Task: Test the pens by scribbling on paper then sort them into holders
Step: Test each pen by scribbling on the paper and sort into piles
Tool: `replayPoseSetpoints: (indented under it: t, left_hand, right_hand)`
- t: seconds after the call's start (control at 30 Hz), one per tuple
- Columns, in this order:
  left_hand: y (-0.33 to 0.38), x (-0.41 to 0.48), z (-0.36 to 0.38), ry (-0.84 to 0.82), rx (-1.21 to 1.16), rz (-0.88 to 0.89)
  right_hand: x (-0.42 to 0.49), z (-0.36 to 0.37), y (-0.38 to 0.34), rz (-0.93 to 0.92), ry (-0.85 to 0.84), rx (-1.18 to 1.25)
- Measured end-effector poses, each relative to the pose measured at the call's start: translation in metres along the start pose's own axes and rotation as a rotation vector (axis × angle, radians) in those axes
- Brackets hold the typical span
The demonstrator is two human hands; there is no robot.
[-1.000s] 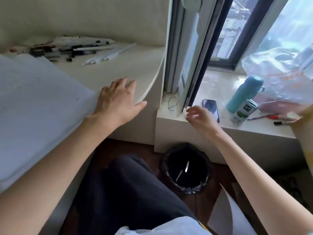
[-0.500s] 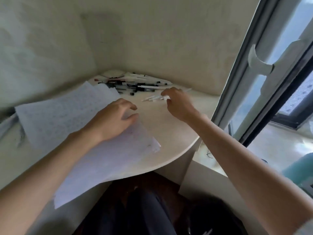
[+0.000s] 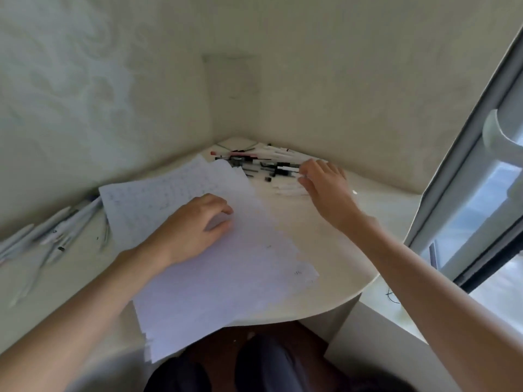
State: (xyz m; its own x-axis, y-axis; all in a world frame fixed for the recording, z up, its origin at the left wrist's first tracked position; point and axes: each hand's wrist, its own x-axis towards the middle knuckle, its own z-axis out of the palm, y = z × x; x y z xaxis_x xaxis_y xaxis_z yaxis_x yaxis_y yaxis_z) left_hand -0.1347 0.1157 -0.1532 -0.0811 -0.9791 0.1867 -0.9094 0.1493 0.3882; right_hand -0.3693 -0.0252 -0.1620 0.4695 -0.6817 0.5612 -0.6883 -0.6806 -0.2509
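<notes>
Against the corner where two pale walls (image 3: 339,80) meet, a cream bench (image 3: 339,250) with a rounded front edge fills the middle of the view. A grey-white window frame (image 3: 447,199) slants up the right side and carries a white handle (image 3: 498,137).

A stack of white paper (image 3: 226,278) lies diagonally across the bench. Its near corner overhangs the front edge, above the person's legs (image 3: 263,369) in dark trousers.

Of the two hands, the left hand (image 3: 192,230) rests palm-down on the paper, fingers loosely bent with their tips on the top sheet, grasping nothing. The right hand (image 3: 325,185) reaches to the far corner, where its fingertips meet the right end of a heap of pens (image 3: 254,162), mostly black with some red. The frame is blurred there, so whether this hand grips a pen cannot be told.

A few white pens (image 3: 288,189) lie on the bench just beside its thumb. More pale pens (image 3: 56,233) lie scattered along the left wall, near the paper's far left corner.
</notes>
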Motion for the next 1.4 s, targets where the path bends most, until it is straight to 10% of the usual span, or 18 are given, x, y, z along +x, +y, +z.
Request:
replayPoseSetpoints:
  t: [0.33,0.7,0.93,1.13,1.4]
  left_hand:
    - [-0.062,-0.042,-0.022,0.079,0.191,-0.217]
    - [-0.071,-0.046,-0.008,0.142,0.223,-0.185]
    - [-0.069,-0.045,-0.009,0.131,0.184,-0.178]
    - [-0.071,-0.045,-0.009,0.132,0.191,-0.183]
    - [-0.069,-0.045,-0.010,0.114,0.186,-0.199]
  right_hand:
    - [0.033,0.066,-0.143,-0.174,0.022,0.073]
    - [0.037,0.073,-0.140,-0.242,0.172,0.102]
    - [0.040,0.048,-0.142,-0.242,0.369,0.529]
    - [0.035,0.049,-0.155,0.224,-0.011,0.711]
    - [0.036,0.066,-0.156,0.387,-0.222,0.827]
